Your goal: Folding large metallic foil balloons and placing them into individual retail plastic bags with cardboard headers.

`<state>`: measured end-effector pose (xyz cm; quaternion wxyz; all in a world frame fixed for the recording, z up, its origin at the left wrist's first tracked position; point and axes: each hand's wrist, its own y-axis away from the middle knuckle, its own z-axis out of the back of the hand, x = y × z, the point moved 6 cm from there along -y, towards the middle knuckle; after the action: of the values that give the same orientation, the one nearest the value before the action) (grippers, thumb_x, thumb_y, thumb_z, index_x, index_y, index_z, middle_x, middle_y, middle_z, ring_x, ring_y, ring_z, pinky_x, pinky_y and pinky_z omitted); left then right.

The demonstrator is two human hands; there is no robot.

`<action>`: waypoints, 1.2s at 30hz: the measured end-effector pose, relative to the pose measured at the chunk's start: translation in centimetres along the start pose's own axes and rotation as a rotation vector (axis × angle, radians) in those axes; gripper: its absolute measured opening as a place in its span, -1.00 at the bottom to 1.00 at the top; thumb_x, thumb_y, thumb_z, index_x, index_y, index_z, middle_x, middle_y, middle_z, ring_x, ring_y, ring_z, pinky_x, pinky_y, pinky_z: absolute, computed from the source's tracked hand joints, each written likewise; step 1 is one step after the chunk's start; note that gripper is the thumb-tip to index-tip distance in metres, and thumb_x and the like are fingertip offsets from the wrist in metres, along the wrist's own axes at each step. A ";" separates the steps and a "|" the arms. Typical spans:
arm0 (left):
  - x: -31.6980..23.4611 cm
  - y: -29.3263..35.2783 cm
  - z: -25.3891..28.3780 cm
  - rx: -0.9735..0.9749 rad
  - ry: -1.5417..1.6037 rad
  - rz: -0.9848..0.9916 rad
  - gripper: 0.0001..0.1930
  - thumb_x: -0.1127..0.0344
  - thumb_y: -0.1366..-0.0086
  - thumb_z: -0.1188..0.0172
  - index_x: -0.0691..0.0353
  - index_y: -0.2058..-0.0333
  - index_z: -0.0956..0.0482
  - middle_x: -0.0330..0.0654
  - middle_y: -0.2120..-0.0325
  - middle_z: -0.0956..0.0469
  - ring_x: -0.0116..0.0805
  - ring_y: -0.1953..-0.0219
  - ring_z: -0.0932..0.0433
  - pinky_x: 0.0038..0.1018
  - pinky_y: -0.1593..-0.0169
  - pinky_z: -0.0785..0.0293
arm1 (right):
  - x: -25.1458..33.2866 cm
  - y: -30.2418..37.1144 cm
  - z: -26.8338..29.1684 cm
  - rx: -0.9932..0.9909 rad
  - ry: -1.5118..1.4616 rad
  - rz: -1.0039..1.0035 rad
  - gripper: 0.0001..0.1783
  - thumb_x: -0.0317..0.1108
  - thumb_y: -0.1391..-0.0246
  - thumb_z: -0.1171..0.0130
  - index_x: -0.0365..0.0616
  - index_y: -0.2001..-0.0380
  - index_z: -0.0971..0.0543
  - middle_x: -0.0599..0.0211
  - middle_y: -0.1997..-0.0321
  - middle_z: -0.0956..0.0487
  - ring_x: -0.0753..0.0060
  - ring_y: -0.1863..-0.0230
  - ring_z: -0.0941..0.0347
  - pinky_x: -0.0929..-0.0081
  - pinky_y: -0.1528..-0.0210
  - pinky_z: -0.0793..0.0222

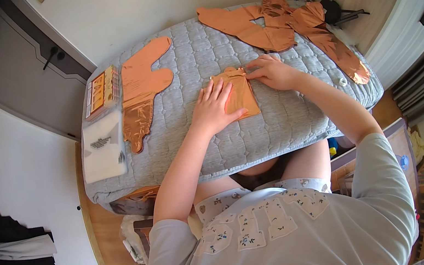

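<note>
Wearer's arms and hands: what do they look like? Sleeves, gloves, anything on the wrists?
Left hand and right hand are ungloved; no watch or bracelet visible. Forearms bare. Plain pale grey short sleeves, loose, ending near the elbows.

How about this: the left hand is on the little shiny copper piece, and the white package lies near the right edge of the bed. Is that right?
Not quite: the head view shows the white package near the left edge of the bed. The left hand is indeed on the little shiny copper piece.
</note>
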<state>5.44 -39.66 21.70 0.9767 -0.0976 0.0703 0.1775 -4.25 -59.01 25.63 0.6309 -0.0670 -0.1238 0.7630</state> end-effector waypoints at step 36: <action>6.1 2.2 2.8 0.240 0.011 -0.101 0.40 -0.52 0.13 -0.42 0.21 -0.52 0.01 -0.03 -0.55 0.07 -0.09 -0.59 0.14 -0.03 -0.57 0.15 | 4.5 -0.3 -0.8 0.412 -0.074 -0.235 0.40 0.56 0.39 -0.44 0.04 -0.49 -0.27 0.27 -0.53 -0.31 -0.05 -0.61 0.06 -0.19 -0.61 0.49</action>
<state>10.60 -34.97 23.04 0.9887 0.0156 0.0914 0.1181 -4.65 -54.49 25.14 0.7107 0.1061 0.0044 0.6955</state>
